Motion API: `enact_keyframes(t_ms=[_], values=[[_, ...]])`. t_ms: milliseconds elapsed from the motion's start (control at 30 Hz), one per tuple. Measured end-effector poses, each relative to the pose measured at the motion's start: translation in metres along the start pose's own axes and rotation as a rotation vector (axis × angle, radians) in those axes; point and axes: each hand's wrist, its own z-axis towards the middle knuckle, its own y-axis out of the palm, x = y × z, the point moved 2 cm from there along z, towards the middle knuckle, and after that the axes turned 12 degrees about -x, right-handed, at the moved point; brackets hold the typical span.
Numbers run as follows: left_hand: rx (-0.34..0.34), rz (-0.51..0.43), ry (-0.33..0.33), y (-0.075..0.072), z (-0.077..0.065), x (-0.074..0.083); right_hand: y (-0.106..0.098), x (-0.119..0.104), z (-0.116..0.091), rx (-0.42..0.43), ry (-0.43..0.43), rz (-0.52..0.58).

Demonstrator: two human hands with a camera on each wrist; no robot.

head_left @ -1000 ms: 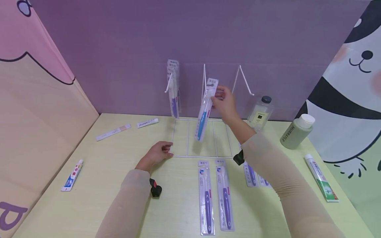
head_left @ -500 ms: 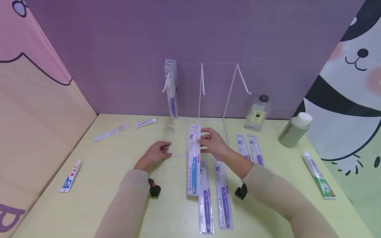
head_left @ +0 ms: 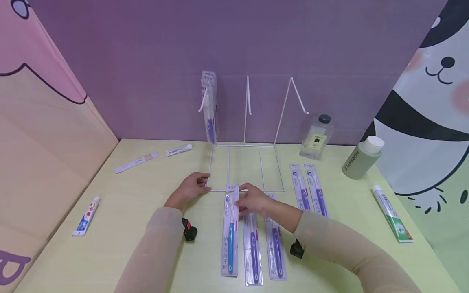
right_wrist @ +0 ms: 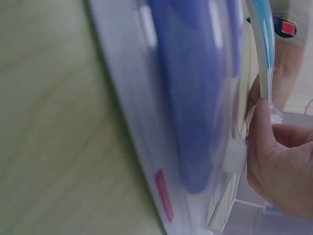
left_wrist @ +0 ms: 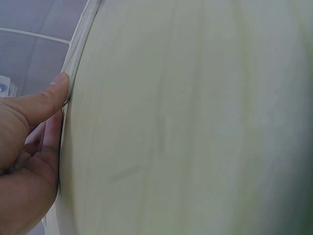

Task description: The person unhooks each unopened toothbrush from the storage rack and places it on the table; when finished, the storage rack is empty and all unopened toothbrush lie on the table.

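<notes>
My right hand point(head_left: 253, 200) pinches the upper part of a packaged toothbrush point(head_left: 230, 240) with a blue handle. It lies low at the table front, left of two packaged purple toothbrushes point(head_left: 253, 254). In the right wrist view, thumb and fingers hold the blue brush's pack point(right_wrist: 266, 44), with a purple one large in front. A white wire rack point(head_left: 274, 191) with three upright hooks stands at the back. My left hand point(head_left: 190, 189) grips its front left corner; the left wrist view shows the thumb point(left_wrist: 56, 93) on the rack's wire. Packaged toothbrushes point(head_left: 209, 110) hang on the left hook.
Two more packaged purple toothbrushes point(head_left: 301, 185) lie right of the rack. Behind them stand a clear bottle point(head_left: 316, 140) and a green bottle point(head_left: 360, 160). Toothpaste tubes point(head_left: 393, 215) lie at both sides, with a slim pack point(head_left: 136, 162) at the left. A purple backdrop closes the rear.
My right hand has brought the blue toothbrush pack from the middle hook forward and down to the table front, left of the purple ones. The left hand has stayed on the rack.
</notes>
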Motion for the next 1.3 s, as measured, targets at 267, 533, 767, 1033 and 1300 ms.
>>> enact_keyframes(t_ms=[267, 533, 767, 1033, 1300], values=[[-0.003, 0.006, 0.031, -0.001, 0.001, 0.0, 0.007, 0.003, -0.001, -0.02, 0.058, -0.209], [0.002, 0.008, 0.022, -0.001, 0.002, -0.002, -0.008, -0.018, -0.018, -0.038, 0.094, -0.418], [-0.001, 0.005, 0.01, 0.0, 0.003, -0.006, -0.052, -0.026, -0.027, 0.028, 0.041, -0.439], [0.006, 0.008, 0.021, -0.001, 0.004, -0.009, -0.113, -0.019, -0.026, 0.134, -0.071, -0.654], [-0.017, 0.029, 0.026, -0.003, 0.004, -0.004, -0.148, 0.002, -0.021, 0.134, 0.03, -0.788]])
